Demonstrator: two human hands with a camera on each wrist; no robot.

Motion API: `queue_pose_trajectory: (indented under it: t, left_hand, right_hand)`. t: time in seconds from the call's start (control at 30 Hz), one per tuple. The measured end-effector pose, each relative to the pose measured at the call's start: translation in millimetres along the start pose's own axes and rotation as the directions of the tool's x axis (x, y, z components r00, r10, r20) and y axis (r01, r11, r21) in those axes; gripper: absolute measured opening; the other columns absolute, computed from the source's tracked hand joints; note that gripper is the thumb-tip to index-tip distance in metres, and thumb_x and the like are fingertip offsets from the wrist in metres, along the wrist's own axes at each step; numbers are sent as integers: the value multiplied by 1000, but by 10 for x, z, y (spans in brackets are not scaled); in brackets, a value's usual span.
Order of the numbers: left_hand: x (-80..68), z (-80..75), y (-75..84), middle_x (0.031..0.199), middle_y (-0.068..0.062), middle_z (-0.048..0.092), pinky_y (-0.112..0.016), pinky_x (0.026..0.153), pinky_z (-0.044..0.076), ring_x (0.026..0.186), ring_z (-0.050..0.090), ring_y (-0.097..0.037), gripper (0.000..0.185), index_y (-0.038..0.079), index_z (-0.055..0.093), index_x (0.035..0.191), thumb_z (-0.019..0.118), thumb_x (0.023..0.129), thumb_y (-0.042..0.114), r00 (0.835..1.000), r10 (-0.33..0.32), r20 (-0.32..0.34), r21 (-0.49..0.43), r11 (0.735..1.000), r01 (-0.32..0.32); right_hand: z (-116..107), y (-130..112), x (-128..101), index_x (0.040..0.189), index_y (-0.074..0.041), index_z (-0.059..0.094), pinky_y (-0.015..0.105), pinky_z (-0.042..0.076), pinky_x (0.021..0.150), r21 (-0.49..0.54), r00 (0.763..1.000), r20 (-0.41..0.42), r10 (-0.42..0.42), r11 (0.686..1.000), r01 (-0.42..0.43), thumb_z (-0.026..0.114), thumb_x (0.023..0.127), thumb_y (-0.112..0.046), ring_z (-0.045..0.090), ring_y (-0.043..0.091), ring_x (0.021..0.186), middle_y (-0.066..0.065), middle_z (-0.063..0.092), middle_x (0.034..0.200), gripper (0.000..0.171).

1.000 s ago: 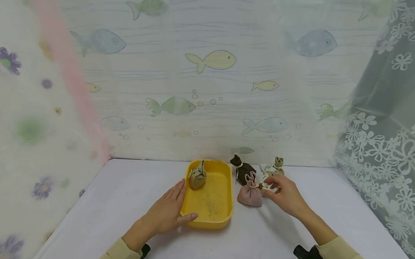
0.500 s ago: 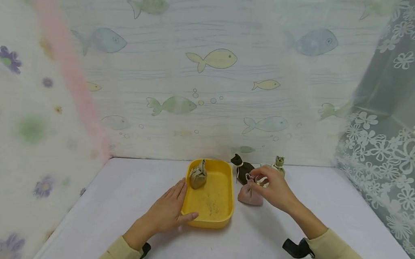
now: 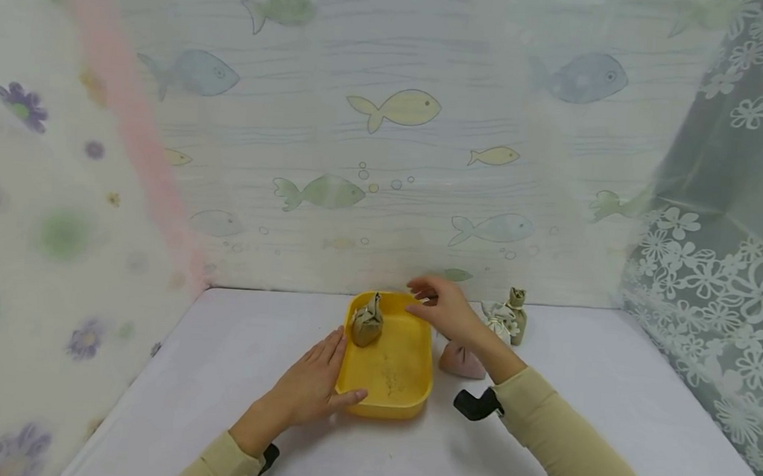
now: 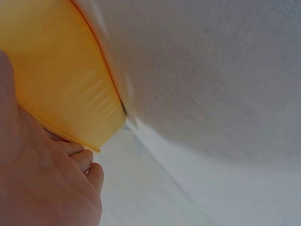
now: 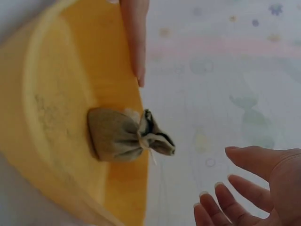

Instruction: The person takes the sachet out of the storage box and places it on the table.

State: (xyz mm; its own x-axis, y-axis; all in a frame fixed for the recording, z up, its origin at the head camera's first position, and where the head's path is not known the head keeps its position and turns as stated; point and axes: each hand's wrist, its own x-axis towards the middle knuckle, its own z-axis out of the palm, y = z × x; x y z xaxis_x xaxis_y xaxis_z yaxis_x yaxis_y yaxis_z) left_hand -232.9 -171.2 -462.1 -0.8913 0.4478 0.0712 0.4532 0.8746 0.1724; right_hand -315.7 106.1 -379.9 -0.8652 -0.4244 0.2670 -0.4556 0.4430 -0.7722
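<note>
The left hand [image 3: 307, 390] lies flat against the yellow tray [image 3: 409, 401], steadying it. The right hand [image 3: 445, 309], fingers spread and empty, hovers over the tray's far end, just beside the olive pouch [image 3: 366, 325]. That pouch looks the target; grasping it needs fingers closing round its tied neck.

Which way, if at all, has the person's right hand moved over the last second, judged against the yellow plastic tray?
Yes. The right hand has moved left, from beside the pink cloth pouch to above the yellow plastic tray's far right corner.
</note>
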Motion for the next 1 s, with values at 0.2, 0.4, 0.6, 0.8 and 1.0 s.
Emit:
queue_pose_trajectory:
  t: [0.2, 0.4, 0.6, 0.8, 1.0]
  left_hand:
    - [9, 2, -9, 170, -21, 10, -50, 125, 21, 157, 15, -33, 109, -6, 17, 161, 36, 95, 80, 1000, -11, 15, -14, 1000, 11]
    - [8, 1, -4, 169, -22, 12, -50, 125, 21, 157, 16, -33, 108, -7, 18, 160, 37, 96, 79, 1000, -4, 10, -11, 1000, 5]
    - [-6, -27, 8, 169, -23, 14, -50, 124, 23, 156, 19, -34, 108, -7, 20, 160, 38, 96, 78, 1000, -2, 4, -12, 1000, 2]
    - [-7, -27, 9, 169, -23, 15, -50, 124, 23, 156, 19, -34, 107, -8, 21, 159, 39, 97, 77, 1000, 5, -5, -9, 1000, -5]
    - [-14, -26, 2, 169, -23, 14, -50, 124, 25, 156, 19, -34, 108, -8, 20, 159, 39, 96, 78, 1000, 11, -4, -10, 1000, -11]
  right_hand:
    - [211, 62, 179, 139, 1, 56, 51, 49, 105, 89, 989, 40, 143, 985, -146, 68, 97, -6, 55, 40, 128, 24, 57, 138, 44]
    - [398, 204, 278, 140, 2, 55, 52, 47, 108, 154, 967, 89, 240, 956, -251, 66, 97, -3, 52, 39, 132, 20, 56, 141, 44]
    - [543, 295, 361, 139, 0, 58, 51, 46, 110, 162, 955, 126, 270, 944, -288, 65, 97, -3, 54, 37, 130, 18, 58, 140, 42]
    - [651, 303, 429, 139, 0, 60, 51, 46, 109, 132, 958, 148, 246, 955, -265, 62, 95, 0, 54, 39, 130, 19, 60, 138, 44]
    - [712, 340, 468, 138, -5, 64, 52, 43, 111, 115, 967, 156, 203, 968, -221, 63, 96, 1, 53, 38, 131, 15, 63, 133, 42]
